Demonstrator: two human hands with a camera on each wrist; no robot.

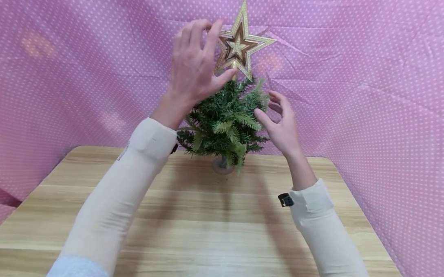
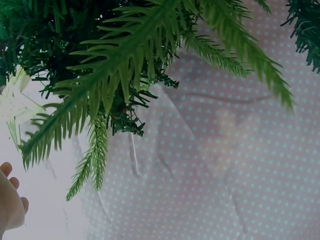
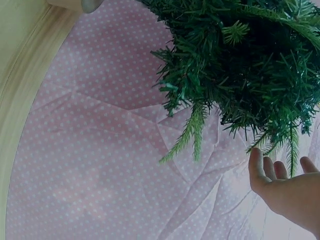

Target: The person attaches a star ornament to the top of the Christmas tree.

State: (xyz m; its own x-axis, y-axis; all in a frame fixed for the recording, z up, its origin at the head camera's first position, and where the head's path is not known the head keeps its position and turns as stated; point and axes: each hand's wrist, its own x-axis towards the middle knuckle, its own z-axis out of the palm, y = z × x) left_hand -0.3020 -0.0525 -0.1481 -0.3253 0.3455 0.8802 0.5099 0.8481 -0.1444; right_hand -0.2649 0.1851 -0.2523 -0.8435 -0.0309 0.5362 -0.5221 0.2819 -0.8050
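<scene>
A small artificial Christmas tree (image 1: 222, 118) stands upright on a round base (image 1: 221, 166). On its top sits a gold star (image 1: 238, 47) with nested outlines. My left hand (image 1: 193, 58) is raised at the star's left side, fingers spread and slightly bent, thumb near the star's foot; whether the fingertips touch it is hard to tell. Beside the right branches is my right hand (image 1: 283, 124), its fingers loosely spread and holding nothing. Green sprigs (image 2: 107, 70) fill the upper left wrist view. In the right wrist view, the right hand's fingertips lie close below the branches (image 3: 240, 95).
The tree stands near the far edge of a light wooden table (image 1: 204, 235). Pink cloth with white dots (image 1: 374, 99) hangs behind and at both sides. A black strap (image 1: 286, 200) shows at the right sleeve cuff.
</scene>
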